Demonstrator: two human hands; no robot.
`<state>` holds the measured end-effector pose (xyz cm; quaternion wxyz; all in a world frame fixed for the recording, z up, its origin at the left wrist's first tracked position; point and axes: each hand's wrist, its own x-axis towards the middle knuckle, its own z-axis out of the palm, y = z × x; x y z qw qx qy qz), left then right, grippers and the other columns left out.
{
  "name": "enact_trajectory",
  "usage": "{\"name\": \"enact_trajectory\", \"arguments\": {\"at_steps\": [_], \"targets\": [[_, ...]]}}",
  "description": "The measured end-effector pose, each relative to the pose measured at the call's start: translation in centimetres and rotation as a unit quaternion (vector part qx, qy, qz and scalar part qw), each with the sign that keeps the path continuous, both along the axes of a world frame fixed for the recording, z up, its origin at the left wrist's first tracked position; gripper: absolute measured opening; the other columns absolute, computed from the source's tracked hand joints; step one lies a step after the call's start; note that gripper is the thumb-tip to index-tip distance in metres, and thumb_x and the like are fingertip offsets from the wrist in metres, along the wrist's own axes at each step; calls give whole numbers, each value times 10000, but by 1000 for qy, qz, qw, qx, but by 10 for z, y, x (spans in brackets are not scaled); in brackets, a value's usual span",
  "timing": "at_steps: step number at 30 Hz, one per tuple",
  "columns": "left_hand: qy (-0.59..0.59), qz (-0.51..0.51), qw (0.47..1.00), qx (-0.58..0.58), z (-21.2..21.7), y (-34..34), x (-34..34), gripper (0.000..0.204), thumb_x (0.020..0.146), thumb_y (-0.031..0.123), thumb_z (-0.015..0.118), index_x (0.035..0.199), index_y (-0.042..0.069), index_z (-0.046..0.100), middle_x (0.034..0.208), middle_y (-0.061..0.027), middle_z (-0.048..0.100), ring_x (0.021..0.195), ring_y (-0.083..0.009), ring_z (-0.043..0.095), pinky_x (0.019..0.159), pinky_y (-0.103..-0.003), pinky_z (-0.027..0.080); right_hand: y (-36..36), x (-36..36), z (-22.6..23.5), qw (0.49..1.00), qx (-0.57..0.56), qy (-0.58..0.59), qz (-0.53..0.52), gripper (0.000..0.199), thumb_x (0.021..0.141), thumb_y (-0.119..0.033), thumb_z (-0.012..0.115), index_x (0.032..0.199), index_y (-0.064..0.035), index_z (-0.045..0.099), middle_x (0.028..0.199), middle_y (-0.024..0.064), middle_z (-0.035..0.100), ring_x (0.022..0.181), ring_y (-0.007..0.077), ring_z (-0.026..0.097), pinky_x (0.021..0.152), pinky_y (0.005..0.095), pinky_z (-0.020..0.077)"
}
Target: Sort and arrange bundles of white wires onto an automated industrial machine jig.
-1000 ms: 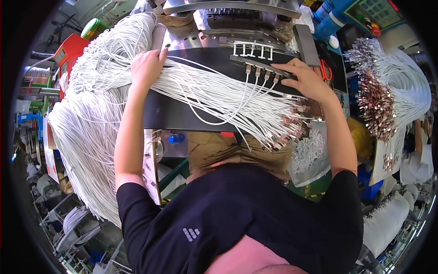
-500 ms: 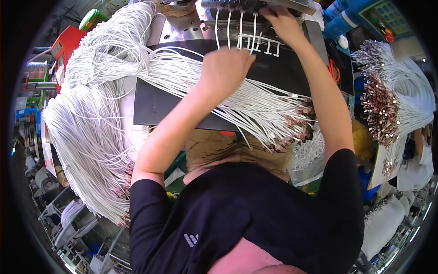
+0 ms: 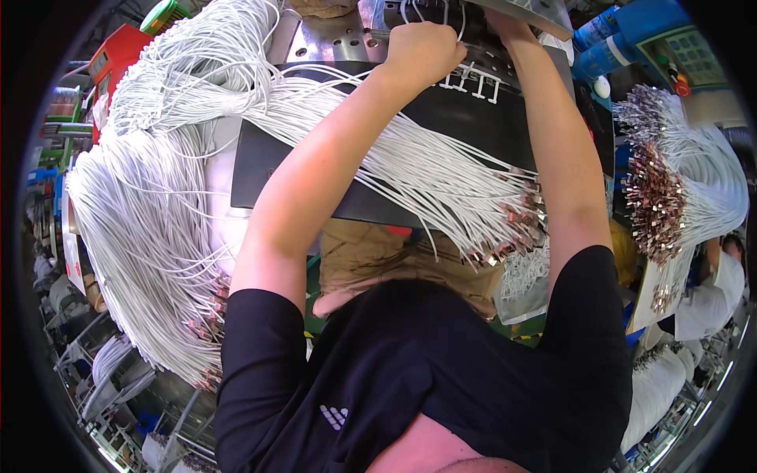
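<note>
My left hand (image 3: 426, 54) is closed at the metal machine block (image 3: 339, 39). Several white cables (image 3: 446, 11) curve up from behind its fingers into the machine. Farther right, my right hand (image 3: 505, 22) reaches under a metal plate (image 3: 544, 12) at the top edge, which hides its fingers. A white plastic moulded strip with short crossbars (image 3: 477, 82) lies just below my left hand. Under my left forearm, a thick bundle of white cables (image 3: 441, 169) stretches across a black board (image 3: 264, 169), its copper-coloured connector ends (image 3: 512, 225) to the right.
Large heaps of white cables (image 3: 146, 236) hang at the left. More bundled cables with connectors (image 3: 658, 197) stand at the right, beside a blue machine with a control panel (image 3: 682, 59). A clear bag of white scraps (image 3: 522, 284) sits below the board. Another person's white sleeve (image 3: 702, 307) shows far right.
My left hand has moved up and right toward the machine, and the cables there now bend. My right hand has gone farther in, under the metal plate. The view has shifted slightly.
</note>
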<state>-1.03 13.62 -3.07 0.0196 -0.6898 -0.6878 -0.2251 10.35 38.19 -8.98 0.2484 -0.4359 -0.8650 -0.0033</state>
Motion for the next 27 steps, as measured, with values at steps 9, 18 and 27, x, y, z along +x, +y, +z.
{"name": "enact_trajectory", "arguments": {"at_steps": [9,18,27], "targets": [[-158,114,975,-106,27,-12,-21,337,805,138,590,1065,-63,668,1038,-294,663,1153,-404,574,1009,-481,427,-166,10,59,962,92,76,246,448,1001,-345,462,1202,32,597,1246,254,600,1193,382,550,1026,467,421],[112,37,957,265,-26,15,-36,440,845,184,571,1197,-78,613,1180,-272,636,1182,-381,569,1012,-464,431,-158,6,69,985,-9,1,172,567,974,-447,502,1301,11,575,1338,225,563,1286,376,488,1099,460,362],[89,56,991,80,15,-13,-35,490,862,233,564,1263,-46,590,1299,-231,595,1203,-362,559,1015,-469,427,-179,16,67,981,27,50,184,547,965,-419,530,1307,7,575,1347,220,561,1281,374,493,1105,460,353]]}}
